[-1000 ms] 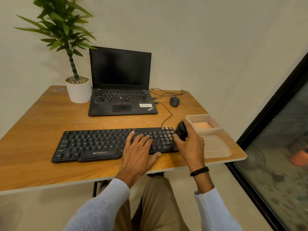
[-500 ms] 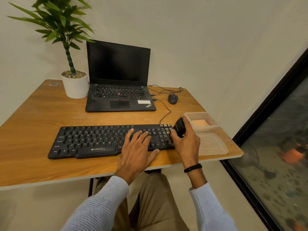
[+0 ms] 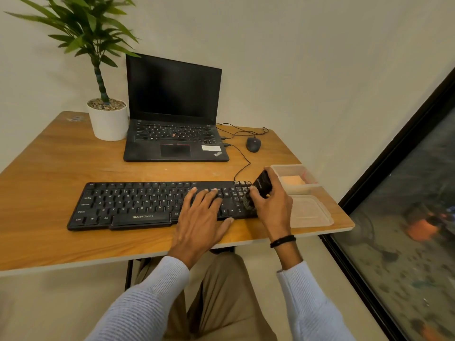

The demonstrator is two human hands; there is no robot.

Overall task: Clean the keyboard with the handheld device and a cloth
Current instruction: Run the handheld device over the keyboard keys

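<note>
The black keyboard (image 3: 138, 203) lay along the front part of the wooden counter (image 3: 61, 168). The left hand (image 3: 199, 222) rested flat on its right half with straight fingers and covered some keys. The right hand (image 3: 275, 207) gripped the dark handheld device (image 3: 263, 185), tilted over the number keys at the right end. Just beside it stood a clear container (image 3: 290, 166) with a pale orange piece (image 3: 293, 180) inside, and its lid (image 3: 310, 212) lay nearer the edge. Behind were an open laptop (image 3: 172, 99), a mouse (image 3: 253, 144) with a cable (image 3: 242, 166), and a white plant pot (image 3: 108, 124).
</note>
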